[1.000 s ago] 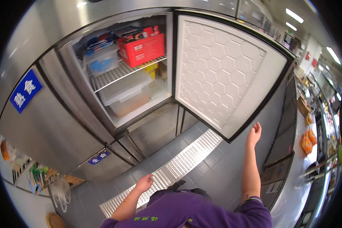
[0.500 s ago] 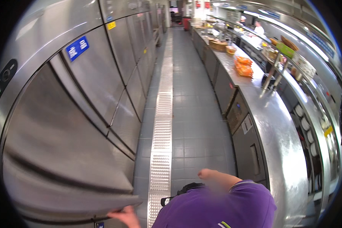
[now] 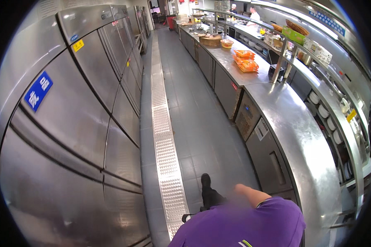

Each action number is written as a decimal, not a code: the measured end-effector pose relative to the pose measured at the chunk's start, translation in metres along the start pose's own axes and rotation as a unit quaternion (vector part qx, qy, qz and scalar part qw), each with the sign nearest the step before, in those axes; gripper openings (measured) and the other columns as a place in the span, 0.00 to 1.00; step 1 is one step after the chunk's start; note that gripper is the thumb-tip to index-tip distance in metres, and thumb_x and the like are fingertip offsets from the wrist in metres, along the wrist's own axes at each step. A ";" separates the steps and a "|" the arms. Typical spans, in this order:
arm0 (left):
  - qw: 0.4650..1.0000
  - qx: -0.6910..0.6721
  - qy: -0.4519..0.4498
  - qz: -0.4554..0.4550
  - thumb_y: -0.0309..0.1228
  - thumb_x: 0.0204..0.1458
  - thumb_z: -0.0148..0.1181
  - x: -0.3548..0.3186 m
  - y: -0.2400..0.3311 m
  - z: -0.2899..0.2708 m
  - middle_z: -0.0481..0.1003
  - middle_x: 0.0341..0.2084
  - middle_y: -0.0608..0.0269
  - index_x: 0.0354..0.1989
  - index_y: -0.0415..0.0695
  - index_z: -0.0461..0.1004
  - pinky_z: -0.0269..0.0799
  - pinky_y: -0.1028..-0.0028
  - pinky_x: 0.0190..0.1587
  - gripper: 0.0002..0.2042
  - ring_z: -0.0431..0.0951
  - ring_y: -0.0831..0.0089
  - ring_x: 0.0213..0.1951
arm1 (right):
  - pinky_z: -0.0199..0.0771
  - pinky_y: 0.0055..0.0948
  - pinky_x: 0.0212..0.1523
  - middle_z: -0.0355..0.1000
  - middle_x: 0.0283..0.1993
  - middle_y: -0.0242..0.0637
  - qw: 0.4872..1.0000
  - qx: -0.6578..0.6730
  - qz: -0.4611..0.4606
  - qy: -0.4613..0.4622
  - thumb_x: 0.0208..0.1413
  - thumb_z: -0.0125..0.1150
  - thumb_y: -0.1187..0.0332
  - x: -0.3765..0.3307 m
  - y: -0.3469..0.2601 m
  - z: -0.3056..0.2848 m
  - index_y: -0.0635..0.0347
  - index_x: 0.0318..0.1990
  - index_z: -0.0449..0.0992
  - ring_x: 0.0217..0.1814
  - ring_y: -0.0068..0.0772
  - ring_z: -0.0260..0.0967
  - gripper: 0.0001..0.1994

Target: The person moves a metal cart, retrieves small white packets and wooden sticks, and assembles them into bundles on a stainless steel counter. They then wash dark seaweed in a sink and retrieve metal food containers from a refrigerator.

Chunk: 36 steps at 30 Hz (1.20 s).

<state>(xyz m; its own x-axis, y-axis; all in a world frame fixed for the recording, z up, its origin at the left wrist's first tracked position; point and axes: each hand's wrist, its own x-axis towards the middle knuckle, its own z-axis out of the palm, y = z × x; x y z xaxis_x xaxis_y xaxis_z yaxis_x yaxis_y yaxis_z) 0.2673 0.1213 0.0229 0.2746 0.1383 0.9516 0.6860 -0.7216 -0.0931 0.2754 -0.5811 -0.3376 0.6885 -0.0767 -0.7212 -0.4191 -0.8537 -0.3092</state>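
From a purple short sleeve point(image 3: 276, 210), my bare right forearm point(image 3: 251, 194) bends in front of my body. Its hand end is partly hidden and smeared, so the fingers cannot be made out. It is above the tiled floor, beside the steel counter point(image 3: 292, 119), and no held thing shows. My left hand is out of view. A row of steel refrigerator doors point(image 3: 70, 111) runs along the left, and the near ones look closed. A black shoe point(image 3: 205, 180) of mine steps on the floor ahead.
A metal drain grating point(image 3: 165, 152) runs along the aisle floor point(image 3: 198, 136). Orange packages point(image 3: 245, 61), a bowl point(image 3: 226, 43) and a round basket-like thing point(image 3: 210, 40) stand on the right-hand counter. Shelves with stacked dishes point(image 3: 323, 111) are beyond. A person in white point(image 3: 254, 15) stands far back.
My left hand, earlier at the edge of a low refrigerator door, has left the view. That door now looks closed. The view has shifted, and my shoe has appeared.
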 end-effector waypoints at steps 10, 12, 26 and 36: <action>0.975 0.039 -0.117 -0.185 0.31 0.40 0.62 -0.004 0.047 0.122 0.52 0.64 0.26 0.67 0.34 0.55 0.49 0.41 0.66 0.41 0.50 0.34 0.67 | 0.69 0.42 0.60 0.75 0.54 0.46 0.987 0.115 -0.089 0.074 0.55 0.53 0.61 0.202 -0.014 -0.113 0.59 0.52 0.78 0.60 0.49 0.69 0.20; 0.866 0.347 -0.359 -0.034 0.31 0.46 0.58 -0.043 0.019 0.161 0.68 0.53 0.31 0.59 0.34 0.67 0.62 0.44 0.59 0.29 0.66 0.36 0.57 | 0.72 0.42 0.57 0.77 0.51 0.45 0.990 0.037 -0.123 0.053 0.52 0.54 0.57 0.260 0.009 -0.116 0.56 0.48 0.80 0.55 0.49 0.72 0.20; 0.489 -0.238 -0.813 0.207 0.32 0.56 0.49 -0.221 0.739 0.353 0.66 0.28 0.53 0.39 0.43 0.66 0.61 0.59 0.30 0.08 0.65 0.58 0.30 | 0.70 0.41 0.59 0.75 0.55 0.44 0.978 0.193 0.025 0.078 0.54 0.54 0.58 0.376 -0.075 -0.478 0.57 0.55 0.76 0.58 0.47 0.71 0.23; 0.378 -0.520 -0.760 -0.093 0.26 0.59 0.45 -0.087 1.258 0.543 0.69 0.24 0.64 0.51 0.42 0.67 0.64 0.74 0.20 0.12 0.68 0.75 0.21 | 0.73 0.38 0.51 0.79 0.49 0.41 0.888 0.384 0.014 0.253 0.59 0.54 0.61 0.358 -0.001 -0.627 0.56 0.50 0.79 0.51 0.40 0.75 0.16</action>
<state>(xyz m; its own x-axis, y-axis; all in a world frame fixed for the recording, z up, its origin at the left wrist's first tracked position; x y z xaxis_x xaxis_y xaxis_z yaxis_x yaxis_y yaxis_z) 1.4720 -0.4305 -0.3360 0.8994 -0.0888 -0.4279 0.3689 -0.3705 0.8524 0.8936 -0.9304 -0.2064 0.7674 -0.4807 -0.4243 -0.5865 -0.2589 -0.7674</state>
